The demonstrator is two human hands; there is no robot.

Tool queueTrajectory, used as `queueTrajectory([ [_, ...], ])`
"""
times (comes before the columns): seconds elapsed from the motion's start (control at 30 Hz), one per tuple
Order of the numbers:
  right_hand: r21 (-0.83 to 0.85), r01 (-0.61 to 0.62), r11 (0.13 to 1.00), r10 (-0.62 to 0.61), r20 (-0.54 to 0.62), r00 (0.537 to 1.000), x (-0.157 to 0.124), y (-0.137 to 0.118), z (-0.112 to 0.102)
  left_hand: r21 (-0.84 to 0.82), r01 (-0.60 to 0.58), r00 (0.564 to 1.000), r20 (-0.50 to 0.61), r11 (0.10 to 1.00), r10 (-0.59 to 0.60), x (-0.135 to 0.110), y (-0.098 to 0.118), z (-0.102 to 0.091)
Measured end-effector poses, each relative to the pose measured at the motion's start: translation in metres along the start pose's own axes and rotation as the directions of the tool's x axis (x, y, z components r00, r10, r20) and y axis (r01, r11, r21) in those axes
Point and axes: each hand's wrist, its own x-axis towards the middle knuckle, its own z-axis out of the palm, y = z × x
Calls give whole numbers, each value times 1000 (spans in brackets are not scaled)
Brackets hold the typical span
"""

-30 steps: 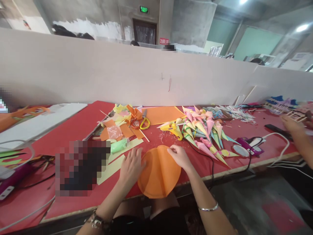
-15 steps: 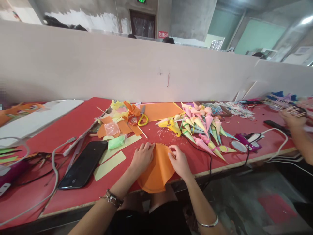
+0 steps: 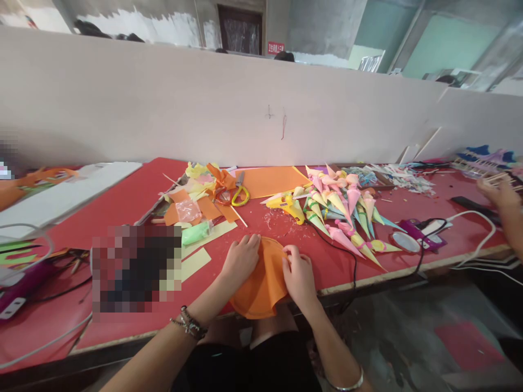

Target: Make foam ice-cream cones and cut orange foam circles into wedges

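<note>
An orange paper piece (image 3: pixel 263 283), rounded and folded over, lies at the near edge of the red table (image 3: pixel 122 207). My left hand (image 3: pixel 241 258) rests flat on its left side, fingers stretched toward the top fold. Gripping the right edge of the paper is my right hand (image 3: pixel 297 275), its fingers curled over the folded flap. Just beyond the hands lie a yellow glue gun (image 3: pixel 288 206) and a heap of coloured paper cones (image 3: pixel 347 212).
Yellow-handled scissors (image 3: pixel 241 195) and paper scraps (image 3: pixel 196 201) lie behind my left hand. An orange sheet (image 3: pixel 272 179) lies further back. A blurred dark object (image 3: pixel 137 269) sits at left. Cables and a purple device (image 3: pixel 417 231) are at right, where another person's hand (image 3: pixel 500 198) works.
Both hands have drawn closer together and nearer the table edge, folding the orange paper narrower. The view has shifted slightly.
</note>
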Motion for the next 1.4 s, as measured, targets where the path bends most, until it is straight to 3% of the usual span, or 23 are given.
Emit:
queueTrajectory([
  [0.3,31,17,999,-16,-36,999,-4,3,1,-42,58,998,3,997,-58,-3,3,-4],
  [0.6,161,8,987,-10,17,1000,-1,10,-2,-122,124,986,-98,985,-136,-23,10,-2],
  [0.9,29,-9,1000,9,3,1000,-10,0,-8,-97,126,987,-87,987,-135,-21,12,-5],
  [1.03,19,-7,1000,8,-15,1000,-12,5,-7,-107,117,984,-121,987,-130,-22,11,2],
  [1.2,119,10,993,-1,-77,997,-11,12,-5,-163,67,964,-245,984,-107,-33,16,18],
  [1.4,180,47,983,-42,-35,999,-15,16,-8,-179,120,943,-289,977,-168,-37,24,27],
])
